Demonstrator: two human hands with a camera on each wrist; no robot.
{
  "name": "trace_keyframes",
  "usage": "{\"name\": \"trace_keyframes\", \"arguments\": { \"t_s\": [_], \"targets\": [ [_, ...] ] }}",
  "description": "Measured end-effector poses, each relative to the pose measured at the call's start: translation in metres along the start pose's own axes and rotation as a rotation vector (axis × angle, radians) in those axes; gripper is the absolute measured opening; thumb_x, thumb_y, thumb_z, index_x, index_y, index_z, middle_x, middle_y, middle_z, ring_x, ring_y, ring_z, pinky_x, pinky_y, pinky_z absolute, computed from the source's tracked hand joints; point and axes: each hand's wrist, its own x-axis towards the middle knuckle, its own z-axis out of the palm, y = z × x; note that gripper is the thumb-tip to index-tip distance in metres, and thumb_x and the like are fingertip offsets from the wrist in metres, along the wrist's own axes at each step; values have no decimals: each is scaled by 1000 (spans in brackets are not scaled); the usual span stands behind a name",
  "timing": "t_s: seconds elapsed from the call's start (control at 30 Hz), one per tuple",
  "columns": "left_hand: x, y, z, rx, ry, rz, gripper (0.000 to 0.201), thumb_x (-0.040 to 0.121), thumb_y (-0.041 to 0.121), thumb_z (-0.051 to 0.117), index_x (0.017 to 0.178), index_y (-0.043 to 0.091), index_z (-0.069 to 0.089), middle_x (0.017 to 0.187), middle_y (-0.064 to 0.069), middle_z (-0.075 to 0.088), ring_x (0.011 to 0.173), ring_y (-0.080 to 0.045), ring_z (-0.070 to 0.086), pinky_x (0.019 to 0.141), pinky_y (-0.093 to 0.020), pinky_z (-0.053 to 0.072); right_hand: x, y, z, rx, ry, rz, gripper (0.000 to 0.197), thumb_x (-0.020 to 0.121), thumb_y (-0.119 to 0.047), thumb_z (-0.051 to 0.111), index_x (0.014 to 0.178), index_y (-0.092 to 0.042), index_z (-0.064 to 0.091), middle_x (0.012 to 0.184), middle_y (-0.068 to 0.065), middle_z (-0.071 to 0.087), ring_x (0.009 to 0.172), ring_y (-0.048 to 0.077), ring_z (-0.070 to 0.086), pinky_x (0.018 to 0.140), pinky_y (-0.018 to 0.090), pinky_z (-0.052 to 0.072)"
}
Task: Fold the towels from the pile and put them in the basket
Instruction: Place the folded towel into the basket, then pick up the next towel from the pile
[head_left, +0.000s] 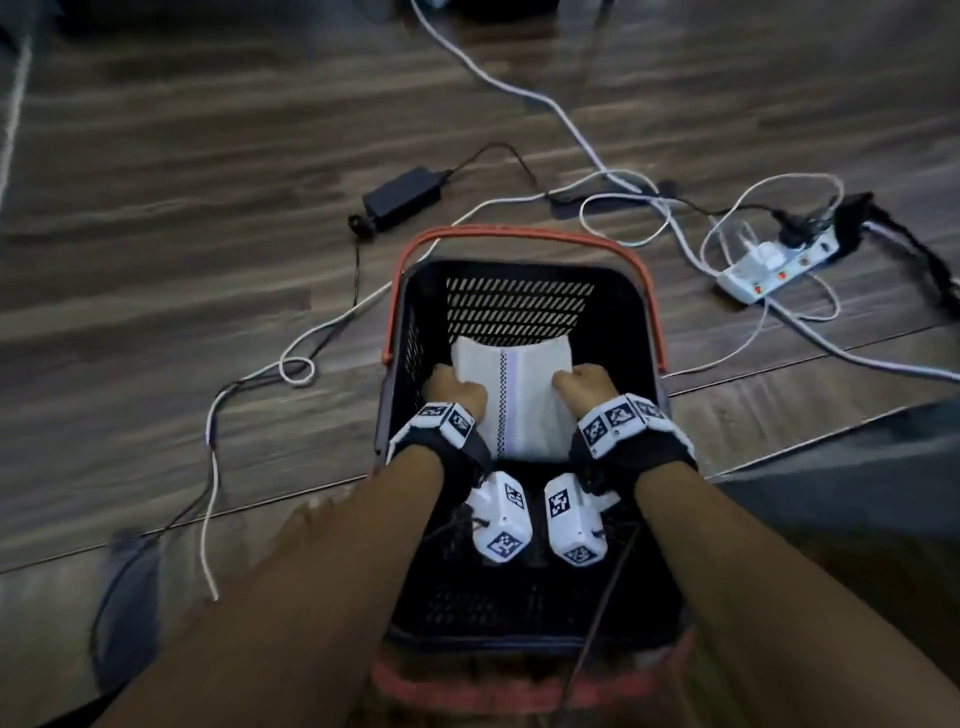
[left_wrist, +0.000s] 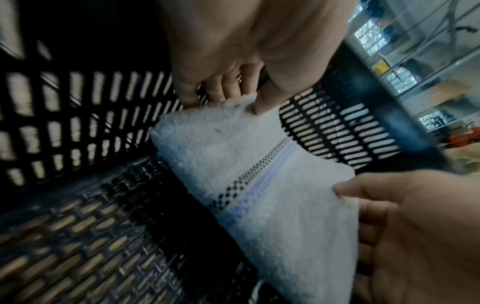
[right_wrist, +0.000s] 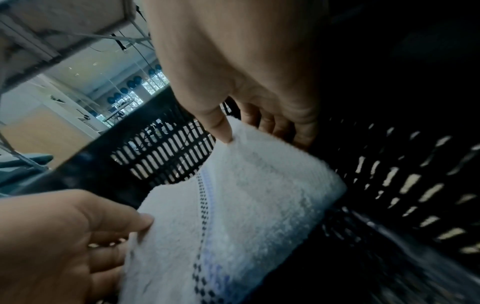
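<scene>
A folded white towel with a dark checked stripe and a pale blue stripe hangs inside the black slatted basket on the floor. My left hand pinches its left edge and my right hand pinches its right edge, both inside the basket. In the left wrist view my left hand has its thumb on top of the towel and fingers beneath. In the right wrist view my right hand grips the towel the same way. I cannot tell if the towel touches the basket floor.
The basket has red handles folded down at front and back. On the wooden floor behind it lie white and black cables, a black power adapter and a white power strip at the right.
</scene>
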Motion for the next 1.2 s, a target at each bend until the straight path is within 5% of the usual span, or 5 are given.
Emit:
{"name": "trace_keyframes", "arguments": {
  "t_s": [0.37, 0.57, 0.8, 0.93, 1.2],
  "targets": [
    [44, -26, 37, -28, 155, 34, 35, 86, 3, 42, 121, -1, 48, 126, -21, 54, 116, -35, 53, 99, -37, 43, 45, 33, 34, 14, 149, -19, 30, 89, -8, 47, 116, 2, 56, 120, 19, 60, 110, 34, 57, 77, 25, 37],
    [35, -29, 44, 155, 190, 174, 60, 85, 1, 46, 141, 6, 25, 144, -16, 28, 131, -33, 35, 111, -42, 32, 42, 28, 33, 47, 175, -86, 32, 92, -9, 46, 122, -1, 54, 122, 18, 60, 111, 31, 57, 76, 23, 39],
    [43, -35, 49, 666, 116, 560, 64, 90, 12, 44, 147, 15, 15, 158, -7, 7, 147, -24, 2, 118, -45, 8, 28, 32, 51, -523, 364, -512, 45, 88, -11, 37, 133, -8, 40, 137, 12, 42, 127, 28, 37, 104, 38, 30],
    [60, -54, 58, 731, 61, 547, 56, 98, 32, 22, 149, 18, 3, 159, -2, 4, 147, -20, -4, 119, -45, 3, 40, 52, 69, -732, 279, -481, 61, 89, -32, 21, 145, -7, 23, 154, 11, 23, 144, 23, 18, 116, 38, 17],
    [56, -58, 62, 800, 75, 522, 58, 98, 35, 16, 148, 17, -7, 159, -2, -8, 146, -21, -11, 119, -45, -3, 45, 60, 75, -825, 221, -465, 56, 99, -29, 23, 149, -9, 8, 160, 7, 1, 147, 19, -2, 119, 43, 4]
  ]
}}
